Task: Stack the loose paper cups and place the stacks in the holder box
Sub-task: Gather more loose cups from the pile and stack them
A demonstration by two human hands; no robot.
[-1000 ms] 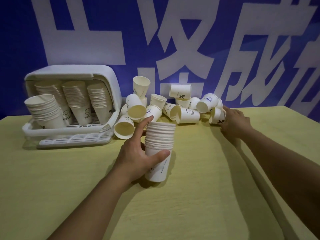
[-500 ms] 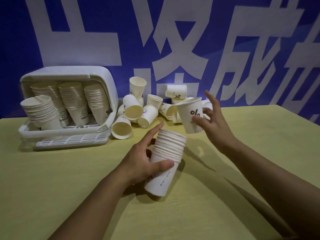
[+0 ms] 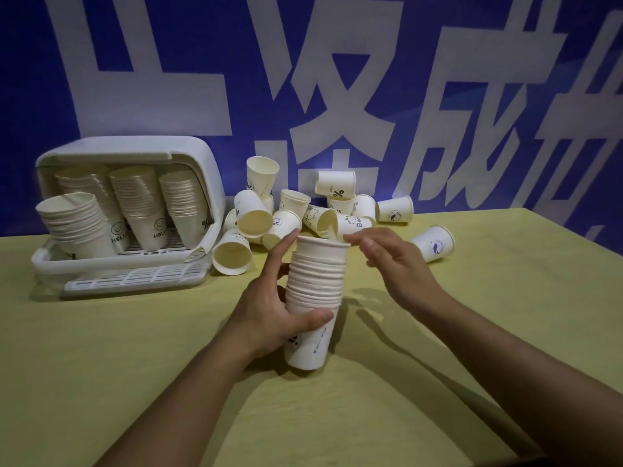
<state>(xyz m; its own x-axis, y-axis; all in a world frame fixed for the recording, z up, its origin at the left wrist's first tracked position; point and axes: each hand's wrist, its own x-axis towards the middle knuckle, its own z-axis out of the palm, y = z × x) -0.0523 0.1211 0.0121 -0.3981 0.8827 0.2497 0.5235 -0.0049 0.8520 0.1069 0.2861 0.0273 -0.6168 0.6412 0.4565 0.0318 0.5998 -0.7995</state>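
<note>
At the centre of the frame the left hand (image 3: pixel 269 318) grips the tall stack of cups (image 3: pixel 315 298) low down, steadying its base on the table (image 3: pixel 135 365). The right hand (image 3: pixel 392 264) hovers by the rim, fingers loose, holding nothing. Loose cups (image 3: pixel 303 210) lie behind; the holder box (image 3: pixel 199 153), upper left, already keeps several stacks.

The left hand (image 3: pixel 266 315) grips a tall stack of paper cups (image 3: pixel 315 299) standing on the yellow table (image 3: pixel 101 365), thumb across its front and forefinger raised beside the rim. The right hand (image 3: pixel 394 264) touches the top cup's rim with its fingertips. Behind lie loose cups (image 3: pixel 286 210) in a heap, and the white holder box (image 3: pixel 135 153) at the left holds four stacks.
</note>
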